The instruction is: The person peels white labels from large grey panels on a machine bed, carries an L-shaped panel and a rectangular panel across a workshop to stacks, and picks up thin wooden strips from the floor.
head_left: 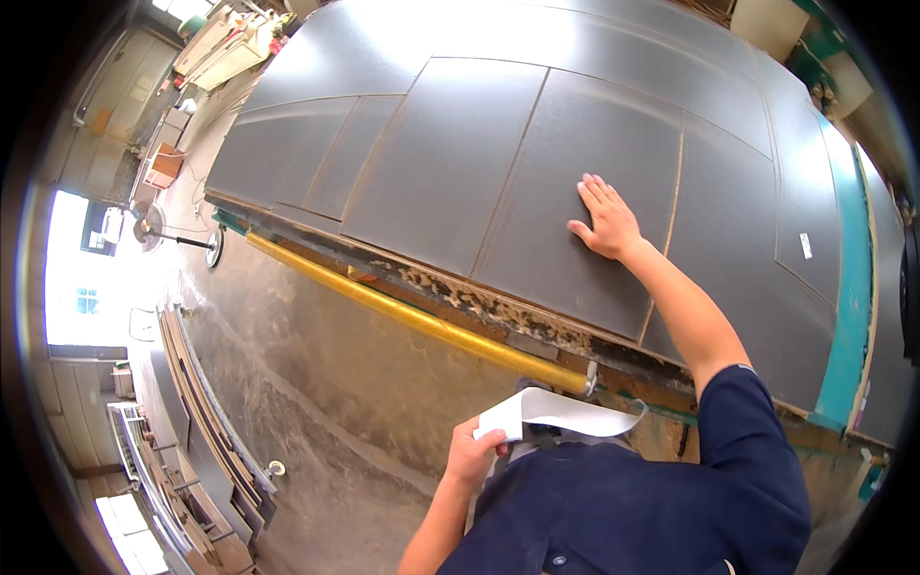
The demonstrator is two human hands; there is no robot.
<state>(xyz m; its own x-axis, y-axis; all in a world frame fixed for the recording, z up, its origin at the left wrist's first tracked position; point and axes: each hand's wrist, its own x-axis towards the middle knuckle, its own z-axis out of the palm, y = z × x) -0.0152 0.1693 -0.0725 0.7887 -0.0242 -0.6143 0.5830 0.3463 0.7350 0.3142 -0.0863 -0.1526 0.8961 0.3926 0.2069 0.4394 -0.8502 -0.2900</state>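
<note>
In my left hand [471, 450], near my body, I grip one end of a curled white strip of paper or label backing [565, 412]; its other end bends away to the right. My right hand [609, 222] lies with fingers stretched out on a dark grey panel [599, 125], palm down. Several such panels of different sizes lie side by side on a large table, with thin brown-edged gaps between them. A small white label [805, 246] is stuck on a panel farther right.
A yellow bar [412, 321] runs along the table's front edge. A teal strip [853, 287] borders the panels at right. Stacked boards [192, 422] stand at lower left. A standing fan [151, 228] and a brown box [165, 165] are on the floor at far left.
</note>
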